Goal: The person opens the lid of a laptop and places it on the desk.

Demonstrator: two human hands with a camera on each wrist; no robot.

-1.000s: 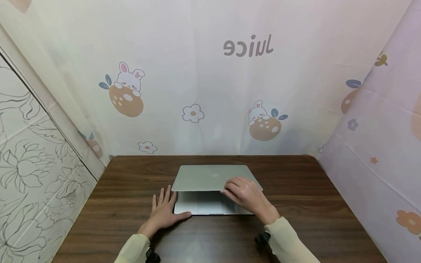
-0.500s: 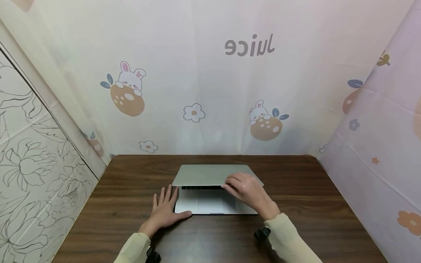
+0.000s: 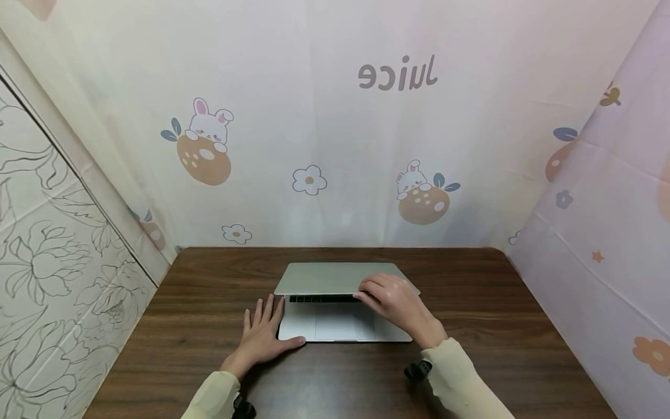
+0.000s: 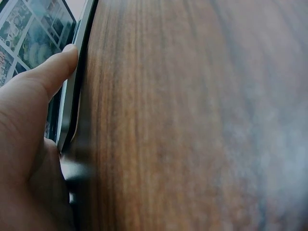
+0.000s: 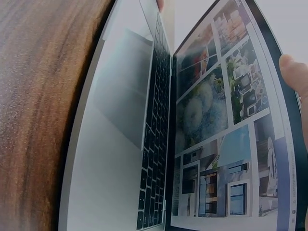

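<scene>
Woodgrain tabletop (image 3: 471,302) bears a metallic laptop (image 3: 340,323), left grip (image 3: 259,340) splayed, right grip (image 3: 391,301) pinching its lid (image 3: 324,279)

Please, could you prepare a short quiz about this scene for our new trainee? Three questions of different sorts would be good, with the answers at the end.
1. Which hand pinches the edge of the laptop lid?

2. True or false: the laptop screen is dark.

3. Where is the left hand?
A) Flat on top of the laptop lid
B) At the left front corner of the laptop base
C) In the air, away from the laptop

Key:
1. The right hand.
2. False: it is lit, as the right wrist view shows.
3. B
</scene>
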